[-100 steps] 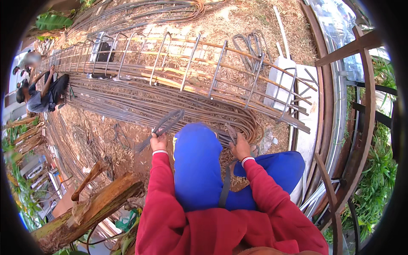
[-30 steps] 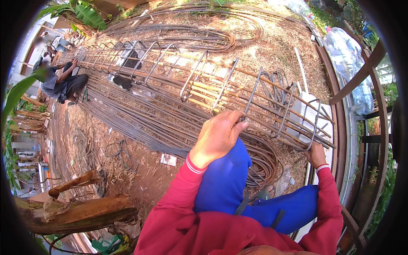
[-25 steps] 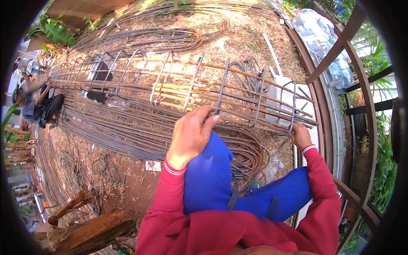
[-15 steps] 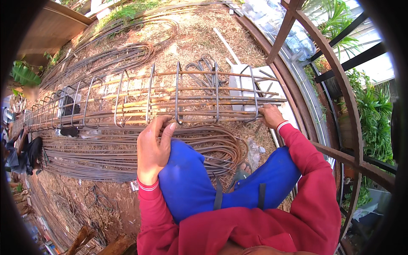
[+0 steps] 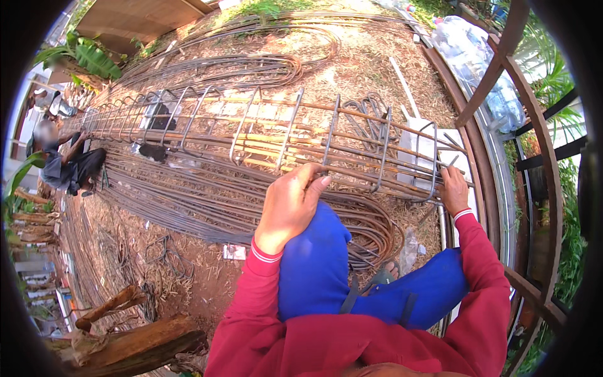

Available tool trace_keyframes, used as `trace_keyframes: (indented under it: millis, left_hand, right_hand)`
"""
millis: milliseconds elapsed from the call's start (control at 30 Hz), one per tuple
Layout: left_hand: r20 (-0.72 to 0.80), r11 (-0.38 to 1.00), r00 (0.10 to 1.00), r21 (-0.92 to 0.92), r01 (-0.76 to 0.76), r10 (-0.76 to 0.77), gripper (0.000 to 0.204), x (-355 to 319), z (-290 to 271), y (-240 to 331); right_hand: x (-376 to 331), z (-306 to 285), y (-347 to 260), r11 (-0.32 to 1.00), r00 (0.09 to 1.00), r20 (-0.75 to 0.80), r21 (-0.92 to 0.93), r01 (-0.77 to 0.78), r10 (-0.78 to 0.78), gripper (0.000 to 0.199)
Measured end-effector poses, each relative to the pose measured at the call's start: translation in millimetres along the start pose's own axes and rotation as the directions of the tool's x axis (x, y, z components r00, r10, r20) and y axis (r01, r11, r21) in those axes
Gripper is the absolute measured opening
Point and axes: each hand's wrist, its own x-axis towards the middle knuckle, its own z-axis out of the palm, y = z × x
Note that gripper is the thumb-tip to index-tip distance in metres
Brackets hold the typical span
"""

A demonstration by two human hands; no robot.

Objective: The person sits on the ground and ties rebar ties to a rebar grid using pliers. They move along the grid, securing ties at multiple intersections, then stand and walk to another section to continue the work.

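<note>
A long rebar cage [image 5: 364, 151], made of rusty bars inside square grey stirrups, lies across in front of me and runs far to the left. My left hand [image 5: 290, 204] has its fingers curled at the cage's near lower bar, with the thumb apart below them; the fingertips are partly hidden. At the cage's right end, my right hand [image 5: 453, 190] is closed on the near bars beside the last stirrup [image 5: 433, 163]. A pale slab [image 5: 411, 141] lies under that end. Loose bent steel pieces [image 5: 370, 116] lie behind the cage.
Bundled rebar [image 5: 207, 201] with looped ends lies beneath and in front of the cage. More looped bars [image 5: 270, 66] lie behind it. A co-worker [image 5: 66, 154] crouches at the far left. A brown metal frame [image 5: 524, 81] stands right; a log [image 5: 138, 342] lies lower left.
My view has swung left, so the cage and both hands appear farther right. More of the crouching co-worker and the log now shows. Both hands stay at about the same places on the cage.
</note>
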Motion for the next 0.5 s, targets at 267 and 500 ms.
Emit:
trace_keyframes:
  millis: [267, 500]
  left_hand:
    - [0.111, 0.991, 0.994, -0.128, 0.041, -0.027, 0.021, 1, -2, -4]
    - [0.15, 0.987, 0.984, -0.118, 0.114, -0.096, 0.023, 19, 8, -71]
  right_hand:
    - [23, 19, 15, 0.913, 0.943, 0.308, 0.336, -0.232, 0.126, 0.03]
    - [35, 9, 54, 0.49, 0.784, 0.618, 0.67, -0.558, 0.048, 0.018]
